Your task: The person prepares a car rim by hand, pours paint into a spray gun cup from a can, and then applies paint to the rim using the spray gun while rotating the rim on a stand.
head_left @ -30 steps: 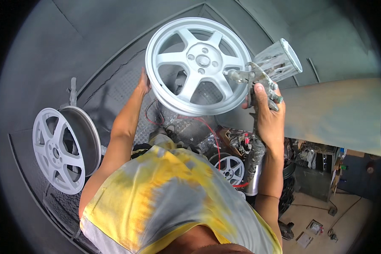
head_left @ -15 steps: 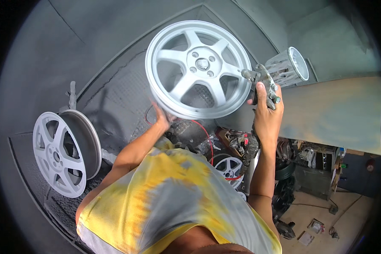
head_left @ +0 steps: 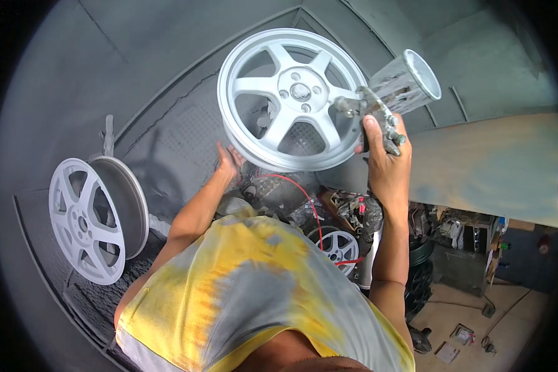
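Observation:
A white six-spoke wheel rim (head_left: 281,135) is upright in the upper middle, facing me. My left hand (head_left: 229,160) is open at its lower-left edge, fingers apart; I cannot tell whether they touch it. My right hand (head_left: 384,158) grips a paint-spattered spray gun (head_left: 378,108) at the wheel's right side, its nozzle end over the rim. The gun's cylindrical cup (head_left: 403,80) is streaked white, and a coated hose runs down along my right forearm.
A second white wheel (head_left: 87,220) stands at left by a grey wall. Below are a red hose (head_left: 297,186), a small wheel (head_left: 338,248) and stacked dark items (head_left: 415,279). A large pale panel (head_left: 477,167) spans the right, above a cluttered shelf (head_left: 452,229) and floor.
My left hand has moved from the wheel's left side down to its lower-left edge. The spray gun dipped slightly to the right, then came back up and left.

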The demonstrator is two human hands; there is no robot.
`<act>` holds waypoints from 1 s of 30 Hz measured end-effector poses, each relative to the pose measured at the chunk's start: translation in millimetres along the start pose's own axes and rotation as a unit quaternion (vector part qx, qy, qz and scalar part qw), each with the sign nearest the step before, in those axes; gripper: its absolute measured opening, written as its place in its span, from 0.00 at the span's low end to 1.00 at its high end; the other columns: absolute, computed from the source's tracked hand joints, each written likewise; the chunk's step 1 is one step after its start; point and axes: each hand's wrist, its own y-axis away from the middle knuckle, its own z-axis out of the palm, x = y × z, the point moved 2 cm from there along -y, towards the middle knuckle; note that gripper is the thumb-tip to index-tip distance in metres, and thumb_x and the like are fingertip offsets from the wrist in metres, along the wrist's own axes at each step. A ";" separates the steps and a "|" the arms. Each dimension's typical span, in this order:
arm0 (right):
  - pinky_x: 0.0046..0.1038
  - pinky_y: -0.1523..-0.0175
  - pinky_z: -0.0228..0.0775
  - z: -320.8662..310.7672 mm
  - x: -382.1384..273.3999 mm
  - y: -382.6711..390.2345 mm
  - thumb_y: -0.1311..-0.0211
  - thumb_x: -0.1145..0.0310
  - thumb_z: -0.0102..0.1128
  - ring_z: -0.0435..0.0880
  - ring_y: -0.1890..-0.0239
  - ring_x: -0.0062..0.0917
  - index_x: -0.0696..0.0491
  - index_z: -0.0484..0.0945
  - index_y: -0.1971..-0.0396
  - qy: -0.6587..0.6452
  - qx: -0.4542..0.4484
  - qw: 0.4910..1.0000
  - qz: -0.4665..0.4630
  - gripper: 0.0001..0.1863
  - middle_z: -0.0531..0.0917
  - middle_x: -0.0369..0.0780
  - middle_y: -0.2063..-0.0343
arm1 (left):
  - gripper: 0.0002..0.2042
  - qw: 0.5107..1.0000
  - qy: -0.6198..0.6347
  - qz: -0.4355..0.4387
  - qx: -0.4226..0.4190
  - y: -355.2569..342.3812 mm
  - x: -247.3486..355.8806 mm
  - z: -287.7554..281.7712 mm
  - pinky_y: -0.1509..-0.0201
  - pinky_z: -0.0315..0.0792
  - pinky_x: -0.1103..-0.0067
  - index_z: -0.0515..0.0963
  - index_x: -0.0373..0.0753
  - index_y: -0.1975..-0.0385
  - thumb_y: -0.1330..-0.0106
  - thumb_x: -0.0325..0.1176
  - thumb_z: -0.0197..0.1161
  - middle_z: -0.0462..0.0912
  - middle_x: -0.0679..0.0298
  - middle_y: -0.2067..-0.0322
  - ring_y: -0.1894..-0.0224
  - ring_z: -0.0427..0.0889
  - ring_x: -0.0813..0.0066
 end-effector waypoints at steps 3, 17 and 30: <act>0.21 0.67 0.71 -18.3 -1.3 5.9 0.23 0.66 0.63 0.79 0.73 0.14 0.59 0.80 0.52 0.016 0.038 0.999 0.024 0.11 0.83 0.35 0.71 | 0.35 1.000 -0.007 0.016 -0.020 -3.9 0.6 0.7 0.33 0.76 0.57 0.75 0.32 0.42 0.24 0.59 0.33 0.86 0.49 0.48 0.43 0.85 0.54; 0.21 0.64 0.70 -84.0 30.0 47.5 0.23 0.66 0.63 0.78 0.71 0.15 0.57 0.80 0.48 0.014 -0.136 0.987 0.079 0.12 0.80 0.32 0.70 | 0.22 0.996 -0.066 0.039 -0.034 48.5 -96.2 29.3 0.33 0.75 0.51 0.73 0.34 0.45 0.37 0.38 0.51 0.84 0.49 0.45 0.42 0.84 0.50; 0.22 0.67 0.70 46.7 -13.7 -35.4 0.23 0.63 0.64 0.78 0.74 0.14 0.56 0.78 0.57 -0.058 -0.262 0.962 -0.043 0.11 0.79 0.32 0.76 | 0.22 0.983 -0.172 0.030 -0.060 52.7 -64.5 -5.7 0.35 0.77 0.64 0.76 0.30 0.47 0.38 0.31 0.47 0.85 0.51 0.46 0.42 0.85 0.57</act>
